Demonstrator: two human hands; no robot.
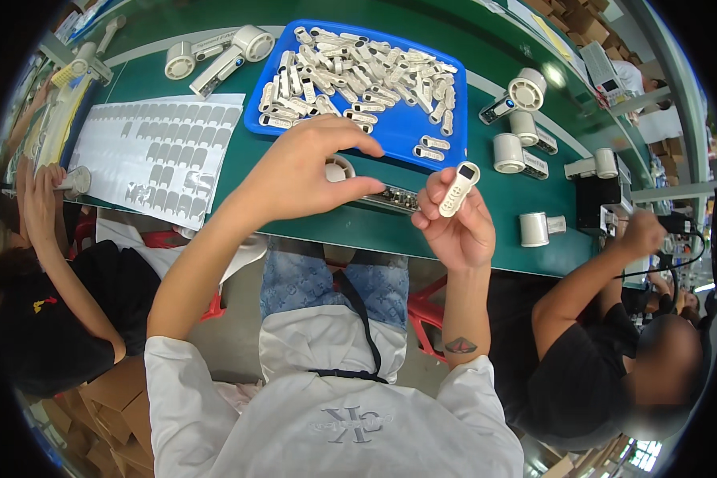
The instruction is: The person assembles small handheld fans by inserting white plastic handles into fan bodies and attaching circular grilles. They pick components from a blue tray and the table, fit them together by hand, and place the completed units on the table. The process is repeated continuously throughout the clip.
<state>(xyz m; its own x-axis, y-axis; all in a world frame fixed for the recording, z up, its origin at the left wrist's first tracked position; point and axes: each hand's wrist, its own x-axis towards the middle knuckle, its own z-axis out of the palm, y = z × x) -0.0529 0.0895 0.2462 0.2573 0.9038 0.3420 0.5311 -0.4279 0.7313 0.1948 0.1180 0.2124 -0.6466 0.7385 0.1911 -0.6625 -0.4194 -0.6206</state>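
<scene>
My right hand (pixel 462 231) pinches a small white oblong panel (pixel 459 191) between thumb and fingers. The panel has a dark window at its upper end and small cut-outs below. My left hand (pixel 307 171) curves over the table, thumb and forefinger apart, with nothing visible between the fingertips. Beneath and beside it lies a white handheld fan (pixel 338 169), partly hidden by the hand. Its handle (pixel 394 197) runs toward my right hand and shows electronic parts inside. Just beyond both hands is a blue tray (pixel 410 111) holding a pile of similar white panels (pixel 358 72).
A sheet of grey stickers (pixel 163 151) lies left on the green table (pixel 255 171). White fans rest at the far left (pixel 231 60) and right (pixel 522 151), with another fan (pixel 538 229) nearer. Co-workers sit at left (pixel 72 303) and right (pixel 589 358).
</scene>
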